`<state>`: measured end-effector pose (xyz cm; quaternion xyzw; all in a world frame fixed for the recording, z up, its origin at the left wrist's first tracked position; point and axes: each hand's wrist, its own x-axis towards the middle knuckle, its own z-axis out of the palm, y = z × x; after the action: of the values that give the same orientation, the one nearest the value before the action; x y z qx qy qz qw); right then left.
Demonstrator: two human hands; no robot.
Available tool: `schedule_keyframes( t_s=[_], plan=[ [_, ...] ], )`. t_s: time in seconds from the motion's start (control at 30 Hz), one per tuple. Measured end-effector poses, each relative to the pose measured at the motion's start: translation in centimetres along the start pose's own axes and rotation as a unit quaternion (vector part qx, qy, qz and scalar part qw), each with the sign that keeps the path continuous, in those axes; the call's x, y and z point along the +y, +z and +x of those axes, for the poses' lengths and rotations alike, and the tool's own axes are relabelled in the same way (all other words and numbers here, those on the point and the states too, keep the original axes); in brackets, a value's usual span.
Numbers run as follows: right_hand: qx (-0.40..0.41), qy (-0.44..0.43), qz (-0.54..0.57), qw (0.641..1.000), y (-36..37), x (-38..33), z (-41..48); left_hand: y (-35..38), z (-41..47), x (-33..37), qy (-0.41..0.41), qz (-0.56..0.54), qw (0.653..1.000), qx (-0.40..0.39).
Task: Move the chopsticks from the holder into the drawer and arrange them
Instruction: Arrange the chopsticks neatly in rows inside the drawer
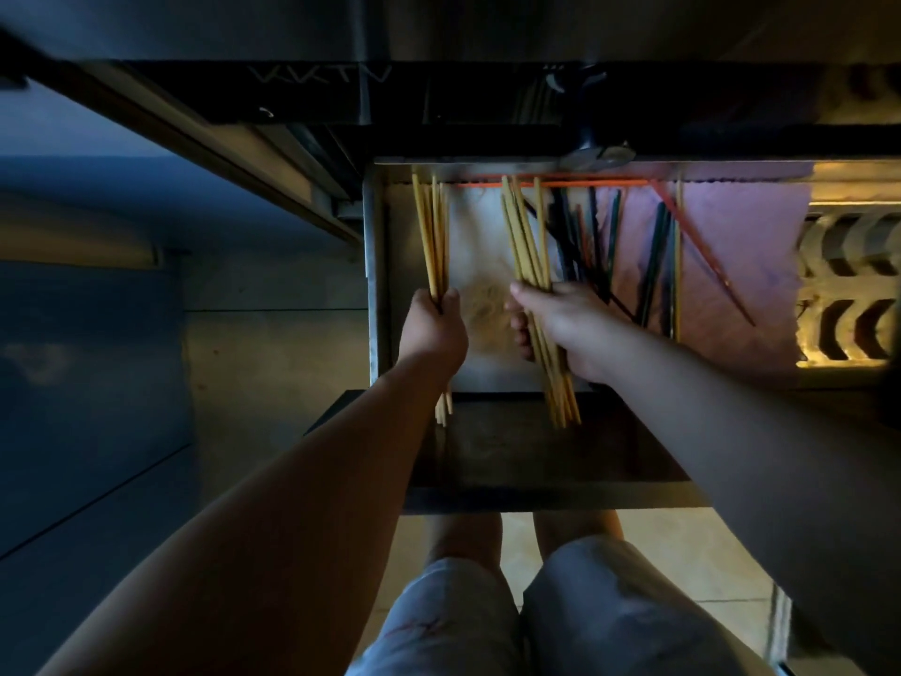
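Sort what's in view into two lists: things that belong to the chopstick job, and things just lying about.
Part of the job:
- left hand gripping a yellow bundle
- right hand gripping a second yellow bundle
- dark chopsticks and orange chopsticks lying loose
- drawer

Just lying about:
- pink cloth lining the drawer's right side
- patterned block beyond it

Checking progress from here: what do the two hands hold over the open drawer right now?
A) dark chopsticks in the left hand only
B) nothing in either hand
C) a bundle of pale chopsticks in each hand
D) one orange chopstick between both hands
C: the left hand and the right hand each close a grip on a bundle of pale chopsticks over the drawer.
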<state>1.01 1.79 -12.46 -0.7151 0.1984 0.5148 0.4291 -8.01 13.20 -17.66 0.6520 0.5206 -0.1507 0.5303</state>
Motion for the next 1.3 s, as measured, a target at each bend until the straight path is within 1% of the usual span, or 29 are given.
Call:
schedule_keyframes(
  t_s=[0.1, 0.23, 0.3, 0.37, 0.47, 0.53, 0.6, 0.67, 0.73, 0.8, 0.87, 0.93, 1.0, 1.07, 1.17, 1.3],
  plan=[
    [-0.028, 0.007, 0.009, 1.0, 1.5, -0.1, 1.3, -0.6, 0.2, -0.4, -0.007, 0.004, 1.0, 0.006],
    [-0.029, 0.024, -0.068, 0.997, 3.8, 0.7, 2.7, -1.4, 0.8, -0.7, -0.044, 0.041, 0.998, 0.019],
    [-0.043, 0.049, -0.047, 0.997, 4.9, 1.1, 3.6, -1.7, 1.0, -0.7, -0.061, 0.057, 0.996, 0.01],
    [-0.02, 0.049, -0.024, 0.998, 5.7, 1.1, 4.1, -1.7, 1.1, -0.7, -0.063, 0.06, 0.996, -0.003],
    [0.035, 0.004, -0.096, 0.995, 5.8, 1.1, 4.9, -1.4, 0.7, -0.7, -0.071, 0.063, 0.995, 0.012],
    [0.046, -0.019, -0.155, 0.987, 5.6, 1.0, 5.1, -1.2, 0.5, -0.6, -0.071, 0.079, 0.994, 0.029],
    [0.051, -0.025, -0.176, 0.983, 5.3, 1.0, 5.5, -1.0, 0.3, -0.3, -0.069, 0.102, 0.992, 0.041],
    [0.072, -0.028, -0.166, 0.983, 5.1, 0.7, 5.7, -0.6, -0.1, 0.1, -0.061, 0.129, 0.989, 0.041],
    [0.099, -0.038, -0.158, 0.982, 4.8, 0.7, 5.8, -0.3, -0.5, 0.4, -0.039, 0.173, 0.984, 0.028],
    [0.122, -0.068, -0.178, 0.974, 4.7, 0.9, 5.8, -0.2, -0.7, 0.5, -0.001, 0.256, 0.967, 0.0],
    [0.139, -0.094, -0.201, 0.965, 4.7, 1.0, 5.8, -0.1, -0.5, 0.2, 0.054, 0.356, 0.932, -0.039],
    [0.145, -0.097, -0.203, 0.964, 4.7, 1.2, 5.9, -0.1, -0.2, -0.3, 0.076, 0.424, 0.899, -0.083],
    [0.137, -0.091, -0.201, 0.966, 4.7, 1.4, 6.1, -0.3, 0.0, -0.7, 0.04, 0.429, 0.894, -0.123],
    [0.13, -0.09, -0.203, 0.966, 4.7, 1.6, 6.2, -0.4, 0.2, -1.0, 0.016, 0.413, 0.901, -0.131],
    [0.128, -0.095, -0.204, 0.966, 4.6, 2.0, 6.1, -0.3, 0.2, -1.2, 0.041, 0.41, 0.904, -0.113],
    [0.12, -0.081, -0.205, 0.968, 4.5, 2.5, 5.9, -0.3, 0.4, -1.3, 0.032, 0.415, 0.9, -0.132]
  ],
)
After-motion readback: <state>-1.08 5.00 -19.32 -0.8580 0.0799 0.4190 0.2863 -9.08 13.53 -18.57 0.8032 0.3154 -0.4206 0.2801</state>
